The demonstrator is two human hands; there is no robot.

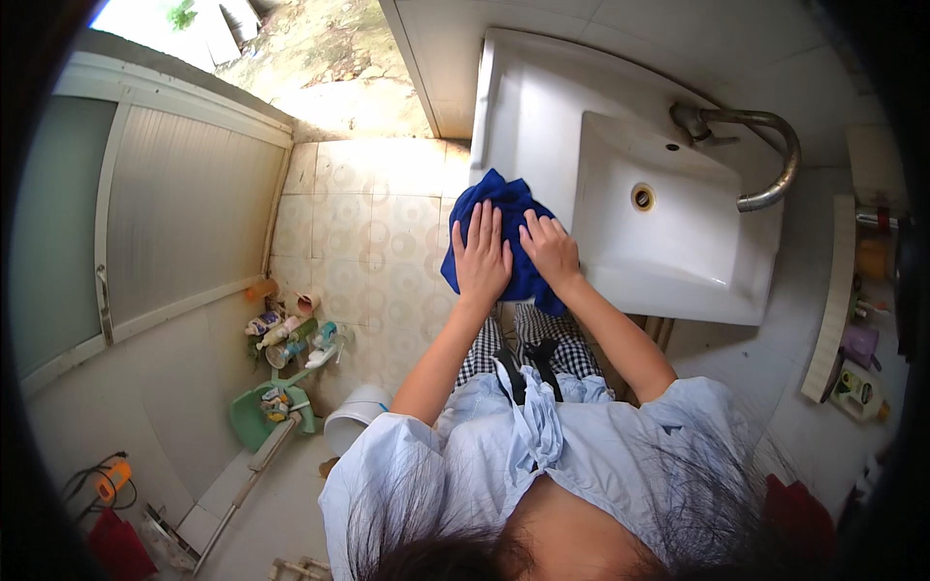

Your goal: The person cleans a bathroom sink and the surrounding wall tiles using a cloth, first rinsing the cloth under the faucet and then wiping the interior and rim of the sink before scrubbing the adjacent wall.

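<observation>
A crumpled deep-blue cloth (523, 281) lies at the left front corner of the white washbasin's flat ledge (531, 145), part of it hanging past the edge. My left hand (481, 254) rests flat on top of it, fingers stretched out and slightly apart. To its right, my right hand (550, 248) has its fingers bent into the cloth, gripping a fold near the basin side. The fabric beneath both palms is hidden.
The white basin (620, 232) has a drain (642, 198) and a curved metal faucet (775, 126). Bottles (281, 334), a green dustpan (254, 414) and a white bucket (356, 416) stand on the floor at left. A shelf with bottles (857, 392) is at right.
</observation>
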